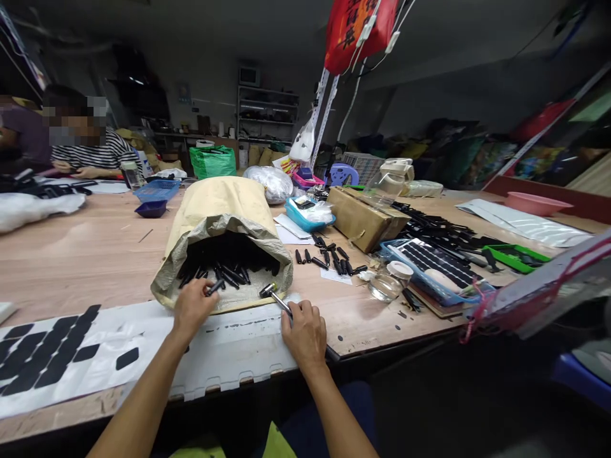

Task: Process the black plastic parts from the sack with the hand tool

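In the head view, the left hand [193, 310] is at the mouth of a paper sack [214, 198], its grip closed on a black piece [216, 288]. The sack lies open on the desk [105, 245], with more black parts [232, 276] inside. The right hand [305, 331] has its grip wrapped round a hammer [280, 301], whose head is at the sack's lower lip; whether they touch I cannot tell. At left, a white sheet [107, 331] bears rows of black pads plus 2 lying separately. Right of the sack are loose black pieces [319, 262], a cardboard box [360, 219] and a clear jar [384, 286]. Beyond, at far left, sits a person in striped sleeves [112, 152].
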Available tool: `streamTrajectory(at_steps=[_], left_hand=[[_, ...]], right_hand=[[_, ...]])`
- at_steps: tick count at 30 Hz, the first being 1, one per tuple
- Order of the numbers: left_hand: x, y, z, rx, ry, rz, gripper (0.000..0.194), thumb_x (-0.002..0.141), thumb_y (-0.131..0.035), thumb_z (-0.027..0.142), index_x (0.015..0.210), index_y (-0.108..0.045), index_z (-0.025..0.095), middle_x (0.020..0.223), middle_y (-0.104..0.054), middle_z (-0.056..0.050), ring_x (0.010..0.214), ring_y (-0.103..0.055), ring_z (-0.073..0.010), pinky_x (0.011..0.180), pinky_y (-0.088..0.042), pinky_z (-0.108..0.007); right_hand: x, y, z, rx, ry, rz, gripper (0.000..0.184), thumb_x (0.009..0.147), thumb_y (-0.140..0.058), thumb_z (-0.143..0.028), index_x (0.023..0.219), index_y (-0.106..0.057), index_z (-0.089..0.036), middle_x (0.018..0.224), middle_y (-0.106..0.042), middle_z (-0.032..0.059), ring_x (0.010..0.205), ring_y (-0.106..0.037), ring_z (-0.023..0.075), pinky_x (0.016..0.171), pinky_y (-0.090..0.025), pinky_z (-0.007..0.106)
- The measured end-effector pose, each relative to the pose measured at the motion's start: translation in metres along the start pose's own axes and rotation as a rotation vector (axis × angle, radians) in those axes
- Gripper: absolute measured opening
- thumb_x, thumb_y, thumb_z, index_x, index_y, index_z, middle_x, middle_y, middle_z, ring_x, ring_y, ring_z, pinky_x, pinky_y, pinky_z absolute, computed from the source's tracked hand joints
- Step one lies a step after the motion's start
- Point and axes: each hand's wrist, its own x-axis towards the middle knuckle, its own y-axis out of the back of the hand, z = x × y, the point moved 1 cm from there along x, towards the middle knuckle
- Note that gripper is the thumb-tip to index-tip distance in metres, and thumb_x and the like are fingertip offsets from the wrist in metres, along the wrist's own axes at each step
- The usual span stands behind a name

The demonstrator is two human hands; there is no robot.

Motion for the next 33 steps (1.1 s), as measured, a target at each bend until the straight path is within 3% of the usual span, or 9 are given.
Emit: streamTrajectory(at_steps=[3,5,11,14,17,22,26,33], left_hand=[[-0.03,-0.012,0.004,-0.212,-0.176,-0.227,0.027,0.075,-0.058,0.031,0.096,-0.07,0.019,0.093,-0.066,-0.006,0.09,-0.057,-0.0233,0.078,-0.043,-0.033],[-0.042,-0.021,0.008,-0.236,-0.212,-0.295,0.024,0.075,-0.06,0.03,0.093,-0.071,0.019,0.092,-0.066,-0.006,0.093,-0.055,-0.0249,0.083,-0.041,-0.035],[-0.046,-0.033,0.006,-0.242,-0.223,-0.261,0.024,0.075,-0.064,0.034,0.094,-0.072,0.02,0.092,-0.066,-0.007,0.094,-0.052,-0.0256,0.085,-0.038,-0.037],[-0.044,-0.033,0.003,-0.266,-0.211,-0.254,0.023,0.077,-0.063,0.033,0.093,-0.072,0.02,0.092,-0.066,-0.007,0.095,-0.051,-0.0257,0.086,-0.037,-0.037],[-0.04,-0.032,0.001,-0.285,-0.197,-0.307,0.023,0.075,-0.065,0.032,0.093,-0.074,0.021,0.093,-0.065,-0.007,0.098,-0.05,-0.0267,0.088,-0.036,-0.038],[-0.031,-0.03,0.002,-0.302,-0.185,-0.386,0.024,0.074,-0.066,0.034,0.093,-0.076,0.024,0.093,-0.064,-0.006,0.103,-0.049,-0.0285,0.09,-0.034,-0.04],[-0.03,-0.03,0.002,-0.311,-0.161,-0.367,0.023,0.073,-0.068,0.035,0.092,-0.077,0.025,0.092,-0.064,-0.006,0.101,-0.049,-0.0281,0.091,-0.034,-0.04],[-0.03,-0.034,0.0,-0.305,-0.172,-0.359,0.02,0.073,-0.069,0.031,0.091,-0.077,0.026,0.093,-0.065,-0.004,0.1,-0.048,-0.0263,0.09,-0.034,-0.038]], right_hand=[[0.0,-0.001,0.001,0.001,0.007,-0.026,0.019,0.093,-0.055,-0.032,0.106,-0.066,-0.022,0.1,-0.053,0.0057,0.092,-0.043,0.0143,0.075,-0.025,0.026],[0.0,-0.002,0.002,0.003,0.016,-0.045,0.02,0.096,-0.051,-0.031,0.105,-0.066,-0.022,0.1,-0.054,0.0053,0.092,-0.043,0.0141,0.075,-0.024,0.027],[0.001,-0.004,0.005,0.058,-0.005,-0.085,0.018,0.096,-0.05,-0.03,0.101,-0.065,-0.02,0.098,-0.055,0.0044,0.091,-0.044,0.0144,0.076,-0.026,0.026],[-0.001,0.001,0.005,0.148,-0.015,-0.038,0.018,0.095,-0.049,-0.028,0.101,-0.064,-0.018,0.099,-0.057,0.0048,0.091,-0.046,0.0145,0.077,-0.028,0.025],[-0.009,0.009,0.004,0.263,0.023,0.014,0.021,0.096,-0.044,-0.029,0.101,-0.06,-0.016,0.1,-0.06,0.0053,0.091,-0.051,0.0139,0.079,-0.034,0.023],[-0.027,0.022,-0.004,0.363,0.118,-0.079,0.029,0.099,-0.038,-0.03,0.116,-0.059,-0.019,0.101,-0.065,0.0017,0.084,-0.061,0.0102,0.07,-0.04,0.019],[-0.034,0.029,-0.014,0.364,0.218,0.032,0.038,0.099,-0.035,-0.023,0.129,-0.058,-0.026,0.118,-0.063,-0.0003,0.101,-0.062,0.0083,0.084,-0.046,0.017],[-0.034,0.037,-0.03,0.319,0.311,0.124,0.038,0.099,-0.038,-0.018,0.128,-0.062,-0.024,0.097,-0.065,0.004,0.086,-0.059,0.01,0.078,-0.042,0.02]])
